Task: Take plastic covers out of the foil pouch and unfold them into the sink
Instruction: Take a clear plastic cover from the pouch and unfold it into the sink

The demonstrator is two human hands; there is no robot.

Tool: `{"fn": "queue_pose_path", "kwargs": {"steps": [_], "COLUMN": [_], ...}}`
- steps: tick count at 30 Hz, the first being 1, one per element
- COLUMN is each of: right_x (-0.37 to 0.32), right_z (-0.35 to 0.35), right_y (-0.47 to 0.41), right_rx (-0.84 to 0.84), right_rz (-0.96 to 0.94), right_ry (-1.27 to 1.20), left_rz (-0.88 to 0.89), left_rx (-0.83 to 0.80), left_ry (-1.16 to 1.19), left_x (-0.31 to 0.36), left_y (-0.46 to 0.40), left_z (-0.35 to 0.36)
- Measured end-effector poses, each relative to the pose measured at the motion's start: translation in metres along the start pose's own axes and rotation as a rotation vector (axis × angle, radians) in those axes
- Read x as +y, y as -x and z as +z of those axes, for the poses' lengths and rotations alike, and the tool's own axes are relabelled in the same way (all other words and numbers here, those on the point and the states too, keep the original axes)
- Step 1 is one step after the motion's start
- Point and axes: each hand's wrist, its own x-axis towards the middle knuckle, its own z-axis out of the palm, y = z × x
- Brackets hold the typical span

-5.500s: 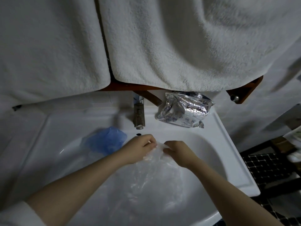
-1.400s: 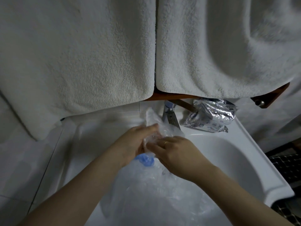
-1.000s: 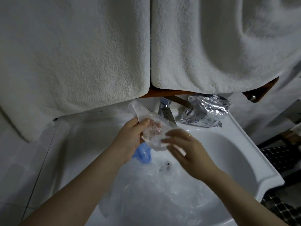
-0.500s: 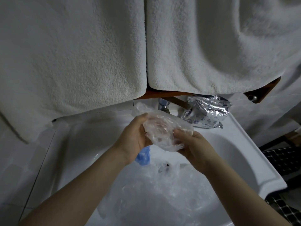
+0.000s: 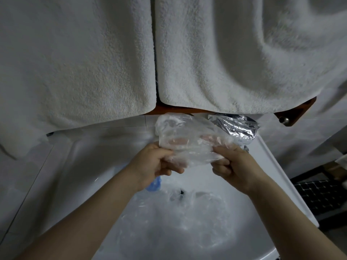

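Note:
A clear plastic cover [image 5: 187, 136] is stretched between my two hands above the white sink [image 5: 75, 166]. My left hand [image 5: 155, 162] grips its left edge and my right hand [image 5: 232, 166] grips its right edge, fingers showing through the film. The crumpled silver foil pouch [image 5: 236, 128] lies on the sink's back rim, just right of the cover. An unfolded clear cover [image 5: 178, 222] lies spread in the basin below. A blue cover [image 5: 155, 184] peeks out under my left wrist. The tap is hidden behind the held cover.
Two white towels [image 5: 225, 53] hang from a wooden rail just above the sink, close over my hands. A dark tiled floor mat [image 5: 323, 196] lies to the right of the sink.
I have lifted the folded clear cover higher and pulled my hands apart, so it is now spread wider between them. The spread cover in the basin has stayed put.

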Motion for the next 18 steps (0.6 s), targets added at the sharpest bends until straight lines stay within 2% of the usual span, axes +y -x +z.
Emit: {"fn": "queue_pose_path", "kwargs": {"steps": [5, 7, 9, 13, 18], "right_x": [0.002, 0.002, 0.001, 0.0, 0.004], "right_z": [-0.011, -0.015, -0.022, -0.028, -0.03], "right_y": [0.001, 0.0, 0.0, 0.001, -0.003], "right_rx": [-0.099, -0.078, -0.078, -0.11, 0.15], "right_rz": [0.082, 0.097, 0.095, 0.074, 0.086], "right_ry": [-0.336, -0.395, -0.402, -0.107, 0.109], "left_rz": [-0.225, -0.198, -0.126, -0.014, -0.03], "left_rx": [-0.034, -0.052, -0.05, 0.034, 0.173], "left_ry": [0.532, 0.687, 0.743, 0.452, 0.125], "left_x": [-0.001, -0.002, -0.004, -0.012, -0.023], "left_y": [-0.007, -0.007, -0.009, -0.017, -0.026], "left_z": [0.02, 0.028, 0.034, 0.038, 0.042]}}
